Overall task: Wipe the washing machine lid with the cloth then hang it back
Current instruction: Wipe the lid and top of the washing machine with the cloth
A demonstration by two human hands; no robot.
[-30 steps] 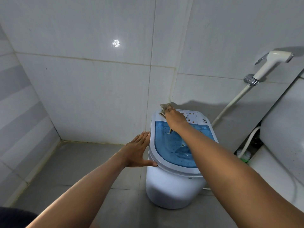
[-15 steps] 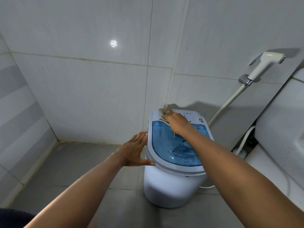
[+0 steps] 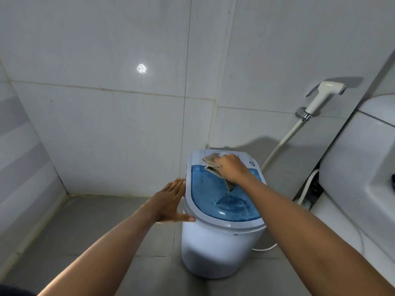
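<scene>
A small white washing machine (image 3: 215,251) stands on the tiled floor, its translucent blue lid (image 3: 218,199) framed by a pale grey rim. My right hand (image 3: 232,168) presses a crumpled beige cloth (image 3: 210,162) against the lid's far end, by the control panel. Part of the cloth trails under my wrist. My left hand (image 3: 171,202) lies flat, fingers together, against the machine's left rim with the thumb along the near edge.
A white bidet sprayer (image 3: 320,97) hangs on the wall at right, its hose (image 3: 282,142) running down behind the machine. A white toilet tank (image 3: 359,167) stands at far right. Grey tiled floor (image 3: 96,221) spreads to the left, walls close behind.
My right hand has slid the cloth slightly right and towards me along the lid's far end. The left hand stays braced on the rim. The view has shifted a little.
</scene>
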